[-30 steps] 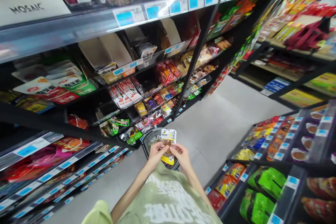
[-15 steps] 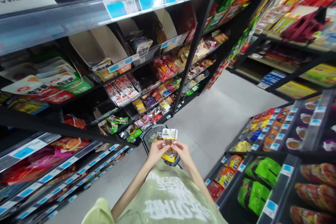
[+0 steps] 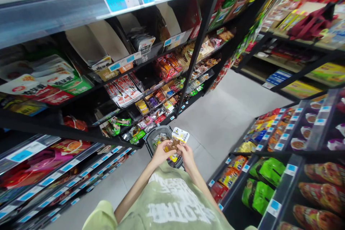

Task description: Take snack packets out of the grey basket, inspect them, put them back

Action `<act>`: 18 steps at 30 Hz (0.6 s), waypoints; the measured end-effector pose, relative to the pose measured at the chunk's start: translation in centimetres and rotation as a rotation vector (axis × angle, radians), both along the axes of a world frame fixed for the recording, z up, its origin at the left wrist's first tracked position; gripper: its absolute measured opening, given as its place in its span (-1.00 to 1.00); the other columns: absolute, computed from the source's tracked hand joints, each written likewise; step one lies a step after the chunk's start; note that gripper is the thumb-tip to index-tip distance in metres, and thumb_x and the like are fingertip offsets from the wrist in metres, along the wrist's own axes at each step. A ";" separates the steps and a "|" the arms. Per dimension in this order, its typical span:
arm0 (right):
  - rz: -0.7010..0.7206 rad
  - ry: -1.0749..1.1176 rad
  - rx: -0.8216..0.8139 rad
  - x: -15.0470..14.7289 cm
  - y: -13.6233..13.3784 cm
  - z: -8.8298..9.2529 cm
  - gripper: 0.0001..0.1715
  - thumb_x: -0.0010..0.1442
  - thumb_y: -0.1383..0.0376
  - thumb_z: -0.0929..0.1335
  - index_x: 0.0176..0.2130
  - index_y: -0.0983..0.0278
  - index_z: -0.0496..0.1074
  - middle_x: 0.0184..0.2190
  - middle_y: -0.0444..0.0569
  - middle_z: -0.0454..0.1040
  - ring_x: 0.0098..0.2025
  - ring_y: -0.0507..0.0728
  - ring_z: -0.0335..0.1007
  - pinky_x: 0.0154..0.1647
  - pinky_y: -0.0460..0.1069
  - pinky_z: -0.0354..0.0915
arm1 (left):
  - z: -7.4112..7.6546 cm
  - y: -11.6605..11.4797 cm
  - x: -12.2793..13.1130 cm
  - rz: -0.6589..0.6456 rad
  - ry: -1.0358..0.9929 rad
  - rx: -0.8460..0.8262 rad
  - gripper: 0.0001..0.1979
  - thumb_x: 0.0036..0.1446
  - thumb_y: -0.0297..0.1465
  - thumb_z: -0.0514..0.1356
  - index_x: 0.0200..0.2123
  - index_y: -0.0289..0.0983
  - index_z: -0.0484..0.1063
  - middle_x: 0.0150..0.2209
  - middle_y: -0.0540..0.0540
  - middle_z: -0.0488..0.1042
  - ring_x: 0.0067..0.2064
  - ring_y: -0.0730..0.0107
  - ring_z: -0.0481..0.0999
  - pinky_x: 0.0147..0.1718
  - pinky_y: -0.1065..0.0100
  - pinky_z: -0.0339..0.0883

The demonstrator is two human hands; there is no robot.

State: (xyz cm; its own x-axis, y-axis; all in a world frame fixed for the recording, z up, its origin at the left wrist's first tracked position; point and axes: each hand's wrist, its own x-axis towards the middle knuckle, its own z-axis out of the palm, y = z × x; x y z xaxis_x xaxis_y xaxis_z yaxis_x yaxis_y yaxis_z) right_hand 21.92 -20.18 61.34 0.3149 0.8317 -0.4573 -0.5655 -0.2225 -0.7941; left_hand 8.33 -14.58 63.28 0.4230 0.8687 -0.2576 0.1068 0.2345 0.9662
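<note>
1. Pale floor (image 3: pixel 218 118) runs away between a dark rack (image 3: pixel 59 16) on the left and a lower stand (image 3: pixel 233 205) on the right, near side.
2. Both hands are out in front of the person's green shirt (image 3: pixel 172 194), low over a grey basket (image 3: pixel 161 129).
3. One small pack (image 3: pixel 180 135), white at its far end and brown below, is held up between the hands, above the basket's right side; its white end leans far and to the right.
4. Left hand (image 3: pixel 161 152): thumb and fingers pinch the pack's left side.
5. Right hand (image 3: pixel 187 153): thumb and fingers pinch its right side, close to the left hand's fingertips.
6. More small packets (image 3: pixel 161 138) lie in the basket, partly hidden by the left hand.
7. Left of the basket, green sweets (image 3: pixel 138 136) sit on the rack's low tier.
8. Green bags (image 3: pixel 257 194) fill part of the stand, near right.
9. Far right, maroon cloth (image 3: pixel 311 23) lies on another shelf above blue boxes (image 3: pixel 278 77).
</note>
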 end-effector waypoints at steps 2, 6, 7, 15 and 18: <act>-0.010 0.069 0.030 0.0 0.0 0.3 -0.61 0.01 0.15 0.51 -0.19 0.31 0.53 -0.37 -0.08 0.57 -0.43 0.05 0.40 -0.43 -0.08 0.33 | -0.3 -0.1 -0.2 -0.007 0.032 0.046 -0.57 -0.12 -0.30 0.44 -0.15 -0.31 0.49 -0.29 -0.11 0.59 -0.23 0.28 0.57 -0.17 0.33 0.41; 0.018 0.097 0.034 -0.1 -0.3 0.5 -0.53 -0.01 0.13 0.54 -0.14 0.31 0.54 -0.22 0.01 0.62 -0.29 0.15 0.52 -0.37 -0.03 0.40 | -0.1 -0.1 -0.8 -0.021 0.062 0.137 -0.67 -0.06 -0.33 0.40 -0.19 -0.31 0.54 -0.27 -0.10 0.60 -0.20 0.28 0.55 -0.14 0.34 0.38; 0.014 0.094 0.035 -0.1 -0.4 0.4 -0.51 -0.03 0.13 0.55 -0.12 0.30 0.53 -0.20 0.01 0.62 -0.29 0.16 0.53 -0.37 -0.03 0.40 | 0.2 -0.1 -0.9 -0.046 0.072 0.140 -0.68 -0.06 -0.34 0.40 -0.20 -0.31 0.55 -0.25 -0.11 0.61 -0.20 0.27 0.56 -0.14 0.34 0.38; -0.159 0.105 0.063 -0.3 -0.1 0.6 -0.45 -0.19 0.24 0.63 -0.16 0.21 0.54 -0.20 -0.07 0.64 -0.19 0.16 0.57 -0.04 0.05 0.44 | 0.6 -0.2 -0.8 -0.002 -0.057 0.002 -0.55 -0.10 -0.36 0.42 -0.10 -0.29 0.46 -0.20 -0.11 0.57 -0.22 0.29 0.55 -0.22 0.35 0.40; -0.170 0.149 0.074 -0.2 -0.2 0.7 -0.44 -0.17 0.28 0.63 -0.13 0.19 0.53 -0.18 -0.10 0.64 -0.19 0.13 0.57 -0.04 0.03 0.44 | 0.2 -0.7 -0.4 0.051 -0.124 -0.156 -0.42 -0.12 -0.29 0.45 -0.01 -0.27 0.38 -0.27 -0.07 0.56 -0.29 0.33 0.55 -0.30 0.38 0.40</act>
State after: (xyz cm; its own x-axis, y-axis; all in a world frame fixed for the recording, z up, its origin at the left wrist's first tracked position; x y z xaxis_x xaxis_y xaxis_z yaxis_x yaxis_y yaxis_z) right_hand 21.75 -20.37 62.01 0.3873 0.8055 -0.4486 -0.7018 -0.0580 -0.7100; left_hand 7.95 -15.30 63.48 0.4161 0.8436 -0.3393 -0.0264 0.3842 0.9229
